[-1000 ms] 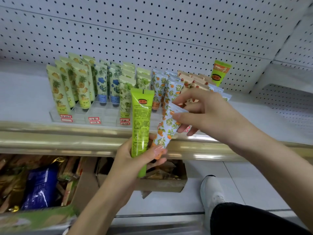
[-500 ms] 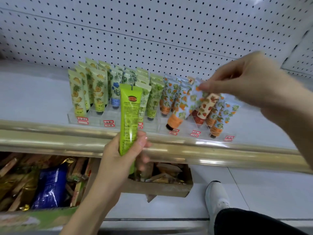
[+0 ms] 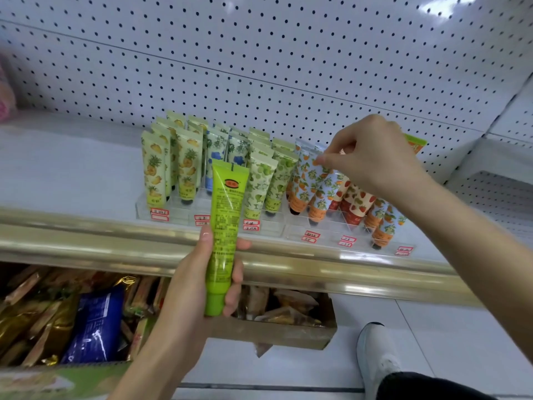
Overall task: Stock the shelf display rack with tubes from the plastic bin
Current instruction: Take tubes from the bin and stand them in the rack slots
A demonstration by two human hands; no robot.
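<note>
Orange-print tube [image 3: 317, 183] pinched at crimped top by thumb and forefinger of right hand [image 3: 375, 163]. Tube stood cap-down in display rack [image 3: 282, 229], directly below fingertips, among like tubes. Lime-green tube [image 3: 226, 226] clamped upright in left hand [image 3: 199, 284], fingers wrapped round lower body, thumb laid along side. Tube held in front of rack, not yet shelved. Rows left of right fingers judged well filled, some front slots seemingly unfilled. Judged: orange-print tube nearly seated, green tube left to be placed. Plastic bin not seen, so remaining stock unknown.

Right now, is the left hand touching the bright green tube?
Touching. Head view shows the left hand curled around the lower half of the green tube.
</note>
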